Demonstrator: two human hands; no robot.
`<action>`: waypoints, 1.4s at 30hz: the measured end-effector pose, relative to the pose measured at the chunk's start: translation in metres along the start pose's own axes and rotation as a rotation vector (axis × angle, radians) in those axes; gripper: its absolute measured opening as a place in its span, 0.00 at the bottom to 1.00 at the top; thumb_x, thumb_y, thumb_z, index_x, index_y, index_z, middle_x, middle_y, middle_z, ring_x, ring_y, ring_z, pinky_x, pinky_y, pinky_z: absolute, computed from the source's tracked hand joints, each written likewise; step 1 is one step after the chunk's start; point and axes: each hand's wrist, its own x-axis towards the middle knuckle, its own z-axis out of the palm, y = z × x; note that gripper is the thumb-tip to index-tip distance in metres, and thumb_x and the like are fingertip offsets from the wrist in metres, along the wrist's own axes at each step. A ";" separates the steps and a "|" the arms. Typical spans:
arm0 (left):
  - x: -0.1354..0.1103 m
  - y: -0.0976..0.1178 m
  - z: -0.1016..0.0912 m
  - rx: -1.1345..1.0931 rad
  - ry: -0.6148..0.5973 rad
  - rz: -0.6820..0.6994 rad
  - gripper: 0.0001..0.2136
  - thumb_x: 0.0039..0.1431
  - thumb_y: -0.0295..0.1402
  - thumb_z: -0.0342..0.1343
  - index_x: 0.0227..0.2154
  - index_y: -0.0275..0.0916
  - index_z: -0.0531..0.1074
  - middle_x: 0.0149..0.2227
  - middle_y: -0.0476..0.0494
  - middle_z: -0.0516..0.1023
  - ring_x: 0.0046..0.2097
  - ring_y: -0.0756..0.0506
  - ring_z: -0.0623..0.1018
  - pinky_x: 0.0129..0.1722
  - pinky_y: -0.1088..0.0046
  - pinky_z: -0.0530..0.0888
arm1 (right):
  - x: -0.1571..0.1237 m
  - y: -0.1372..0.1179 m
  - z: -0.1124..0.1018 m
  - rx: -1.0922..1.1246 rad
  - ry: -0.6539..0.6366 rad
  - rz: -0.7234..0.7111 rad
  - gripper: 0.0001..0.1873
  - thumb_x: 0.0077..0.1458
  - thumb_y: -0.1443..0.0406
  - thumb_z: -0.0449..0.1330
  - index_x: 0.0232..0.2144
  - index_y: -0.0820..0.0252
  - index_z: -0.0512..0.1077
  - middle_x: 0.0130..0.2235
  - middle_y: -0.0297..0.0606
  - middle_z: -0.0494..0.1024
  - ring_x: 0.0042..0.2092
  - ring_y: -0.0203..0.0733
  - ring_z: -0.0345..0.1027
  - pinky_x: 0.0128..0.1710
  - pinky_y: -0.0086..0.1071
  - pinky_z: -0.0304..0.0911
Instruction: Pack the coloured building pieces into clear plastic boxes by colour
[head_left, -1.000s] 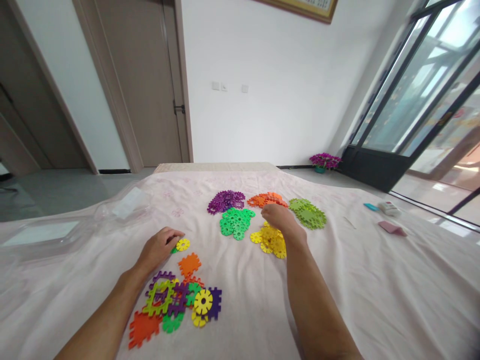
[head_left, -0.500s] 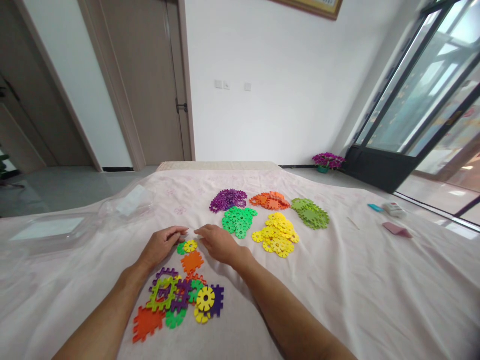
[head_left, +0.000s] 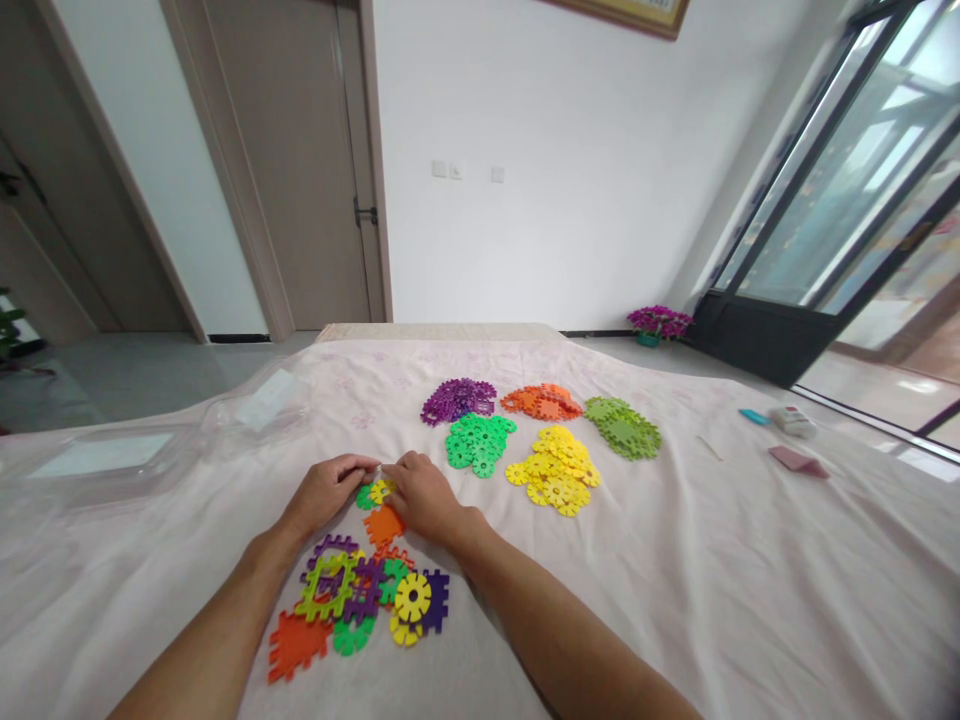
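Note:
My left hand (head_left: 328, 491) is closed, its curled fingertips meeting those of my right hand (head_left: 424, 497). A tiny pale thing shows between the fingertips, too small to name. My right hand is bent in, with its lower fingers over the edge of a yellow flower-shaped disc (head_left: 379, 490). Beside that disc lies a green one (head_left: 364, 498), and an orange square interlocking piece (head_left: 384, 526) sits just below them. Nearer to me is a loose heap of mixed pieces: a lime square frame (head_left: 328, 588), a purple square (head_left: 365, 590), a yellow disc (head_left: 412, 597) and an orange square (head_left: 296, 642).
Beyond my hands lie sorted piles: purple (head_left: 457, 400), green (head_left: 478, 442), orange (head_left: 541, 402), yellow (head_left: 556, 472) and lime (head_left: 624, 428). Clear plastic boxes (head_left: 172, 460) stand at left. A pink cloth (head_left: 798, 461) and a white box (head_left: 793, 421) lie at right.
My right hand has moved left, up against my left hand, and now partly covers the yellow disc and orange square. My left hand has stayed in place.

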 end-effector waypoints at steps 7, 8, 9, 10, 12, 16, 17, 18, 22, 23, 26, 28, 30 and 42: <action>-0.001 0.001 0.000 -0.055 -0.014 -0.037 0.15 0.59 0.39 0.52 0.42 0.40 0.79 0.41 0.45 0.84 0.43 0.41 0.82 0.47 0.66 0.76 | 0.003 0.001 0.002 0.059 0.008 0.118 0.15 0.52 0.66 0.61 0.44 0.58 0.73 0.42 0.40 0.75 0.44 0.43 0.65 0.43 0.33 0.59; -0.001 0.001 0.000 -0.047 -0.012 -0.034 0.15 0.59 0.39 0.52 0.42 0.40 0.79 0.41 0.45 0.84 0.43 0.41 0.82 0.47 0.66 0.75 | 0.003 0.002 0.003 0.109 0.027 0.142 0.15 0.51 0.67 0.61 0.43 0.58 0.73 0.40 0.38 0.76 0.42 0.42 0.66 0.41 0.32 0.59; -0.001 0.001 0.000 -0.037 -0.011 -0.031 0.15 0.58 0.39 0.52 0.42 0.40 0.79 0.41 0.45 0.84 0.44 0.41 0.82 0.47 0.66 0.75 | 0.002 0.004 0.004 0.166 0.043 0.161 0.13 0.51 0.67 0.61 0.42 0.57 0.73 0.39 0.36 0.77 0.41 0.41 0.66 0.39 0.30 0.59; -0.001 0.002 0.000 -0.026 -0.008 -0.027 0.15 0.58 0.40 0.52 0.42 0.41 0.79 0.41 0.45 0.84 0.44 0.41 0.82 0.47 0.66 0.75 | 0.001 0.005 0.005 0.230 0.056 0.174 0.12 0.53 0.67 0.61 0.41 0.57 0.73 0.37 0.34 0.77 0.39 0.39 0.67 0.37 0.29 0.58; -0.001 0.002 0.001 -0.009 -0.008 -0.020 0.15 0.59 0.40 0.52 0.42 0.41 0.79 0.42 0.46 0.84 0.45 0.41 0.82 0.48 0.67 0.75 | 0.001 0.011 0.004 0.345 0.085 0.187 0.09 0.56 0.67 0.58 0.40 0.57 0.73 0.35 0.33 0.78 0.37 0.36 0.68 0.36 0.27 0.58; -0.001 0.003 0.000 -0.016 -0.012 -0.042 0.15 0.58 0.41 0.52 0.42 0.42 0.79 0.42 0.46 0.84 0.43 0.42 0.82 0.46 0.67 0.75 | 0.003 0.030 -0.016 0.338 0.126 0.233 0.08 0.58 0.68 0.56 0.36 0.59 0.75 0.36 0.34 0.80 0.37 0.35 0.70 0.36 0.26 0.58; -0.001 0.004 0.000 -0.019 -0.012 -0.047 0.16 0.58 0.41 0.52 0.42 0.42 0.79 0.42 0.46 0.84 0.43 0.42 0.82 0.46 0.67 0.76 | 0.003 0.036 -0.026 0.296 0.132 0.257 0.08 0.57 0.68 0.56 0.35 0.59 0.76 0.36 0.35 0.80 0.37 0.36 0.70 0.36 0.26 0.57; -0.001 0.004 0.000 -0.019 -0.010 -0.048 0.16 0.58 0.41 0.52 0.42 0.42 0.79 0.42 0.46 0.84 0.43 0.42 0.82 0.45 0.67 0.76 | 0.002 0.042 -0.038 0.248 0.137 0.280 0.09 0.57 0.69 0.55 0.35 0.59 0.76 0.36 0.35 0.80 0.37 0.36 0.71 0.36 0.26 0.57; -0.001 0.005 0.000 0.012 0.003 -0.036 0.16 0.58 0.40 0.51 0.42 0.42 0.79 0.40 0.46 0.84 0.42 0.42 0.82 0.45 0.67 0.75 | -0.012 0.067 -0.094 0.002 0.018 0.415 0.11 0.55 0.70 0.54 0.32 0.60 0.77 0.35 0.38 0.80 0.37 0.39 0.71 0.33 0.28 0.54; -0.001 0.005 0.000 0.018 0.006 -0.034 0.16 0.58 0.40 0.51 0.42 0.42 0.79 0.40 0.46 0.84 0.42 0.42 0.82 0.45 0.67 0.75 | -0.018 0.073 -0.107 -0.055 -0.036 0.467 0.11 0.54 0.70 0.54 0.32 0.59 0.77 0.35 0.39 0.80 0.36 0.39 0.71 0.32 0.28 0.54; -0.001 0.004 0.001 0.013 0.025 -0.040 0.15 0.57 0.40 0.51 0.41 0.42 0.79 0.39 0.46 0.84 0.41 0.42 0.82 0.44 0.67 0.76 | -0.035 0.089 -0.137 -0.235 -0.145 0.652 0.12 0.54 0.69 0.54 0.33 0.60 0.78 0.37 0.44 0.80 0.37 0.42 0.72 0.32 0.29 0.55; 0.000 0.003 0.001 -0.001 0.046 -0.047 0.15 0.57 0.40 0.51 0.41 0.42 0.79 0.40 0.46 0.84 0.40 0.42 0.82 0.44 0.67 0.76 | -0.041 0.095 -0.146 -0.321 -0.112 0.698 0.13 0.55 0.68 0.53 0.34 0.61 0.79 0.39 0.46 0.80 0.39 0.44 0.73 0.33 0.30 0.55; 0.000 0.001 0.002 -0.026 0.073 -0.057 0.15 0.57 0.40 0.52 0.41 0.41 0.79 0.40 0.46 0.84 0.40 0.42 0.83 0.45 0.67 0.76 | -0.039 0.093 -0.145 -0.310 -0.070 0.624 0.13 0.56 0.69 0.53 0.34 0.61 0.79 0.39 0.45 0.81 0.40 0.43 0.72 0.33 0.30 0.55; -0.004 -0.007 -0.002 -0.340 0.220 -0.127 0.25 0.55 0.43 0.56 0.53 0.34 0.72 0.52 0.35 0.78 0.50 0.42 0.79 0.53 0.62 0.73 | 0.008 -0.002 -0.014 0.095 -0.096 0.108 0.19 0.60 0.55 0.59 0.51 0.52 0.74 0.45 0.40 0.76 0.45 0.42 0.70 0.42 0.31 0.60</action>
